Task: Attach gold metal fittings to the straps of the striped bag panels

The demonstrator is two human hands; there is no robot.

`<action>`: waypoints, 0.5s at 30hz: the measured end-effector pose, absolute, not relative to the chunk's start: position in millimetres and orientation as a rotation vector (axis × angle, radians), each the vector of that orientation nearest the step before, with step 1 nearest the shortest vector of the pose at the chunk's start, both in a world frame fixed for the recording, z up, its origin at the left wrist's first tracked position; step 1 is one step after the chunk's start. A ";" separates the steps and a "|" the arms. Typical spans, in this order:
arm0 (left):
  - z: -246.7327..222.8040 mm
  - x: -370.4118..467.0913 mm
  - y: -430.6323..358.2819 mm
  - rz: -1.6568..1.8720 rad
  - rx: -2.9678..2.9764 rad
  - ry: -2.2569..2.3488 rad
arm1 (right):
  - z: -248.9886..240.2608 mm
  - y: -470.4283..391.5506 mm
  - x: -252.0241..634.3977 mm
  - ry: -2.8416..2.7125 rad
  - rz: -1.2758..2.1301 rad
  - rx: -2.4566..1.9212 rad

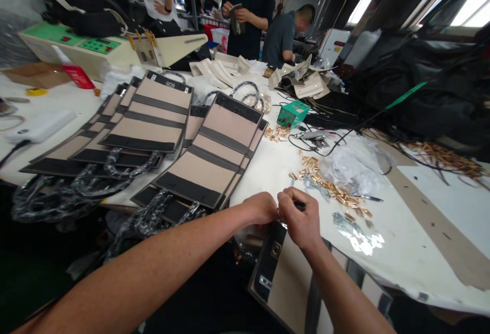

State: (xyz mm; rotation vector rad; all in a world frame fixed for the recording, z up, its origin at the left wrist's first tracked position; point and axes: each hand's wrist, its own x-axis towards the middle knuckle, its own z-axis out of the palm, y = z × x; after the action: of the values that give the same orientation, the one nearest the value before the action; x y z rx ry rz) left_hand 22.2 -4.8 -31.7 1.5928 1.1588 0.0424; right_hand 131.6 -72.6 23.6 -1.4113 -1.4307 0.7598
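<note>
A beige bag panel (293,278) with dark trim lies tilted at the table's front edge, below my hands. Metal fittings (276,249) sit in its black top strip. My right hand (300,216) is closed around a tool with a black handle end (299,205); its working tip is hidden. Fingers of my left hand (262,208) are pinched together at the panel's upper corner, meeting the right hand; what they grip is hidden. Just left of my hands lies a stack of similar panels (199,173) with plastic-wrapped handles (153,211).
Gold metal pieces (344,196) and silver plates (360,237) are scattered at right, beside clear plastic (356,163). A green box (293,114) stands behind. More panels (149,112) are piled left. Several people stand or bend beyond the table.
</note>
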 end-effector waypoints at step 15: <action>-24.0 14.7 -10.5 -0.019 1.608 1.072 | 14.5 -82.8 141.6 -1.051 0.836 -1.034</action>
State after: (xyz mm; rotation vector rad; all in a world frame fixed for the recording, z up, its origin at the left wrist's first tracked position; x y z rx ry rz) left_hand 14.7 -10.5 -24.0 1.6081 1.0717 -0.0188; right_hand 141.6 -82.8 14.5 -1.0344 -1.0512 0.8361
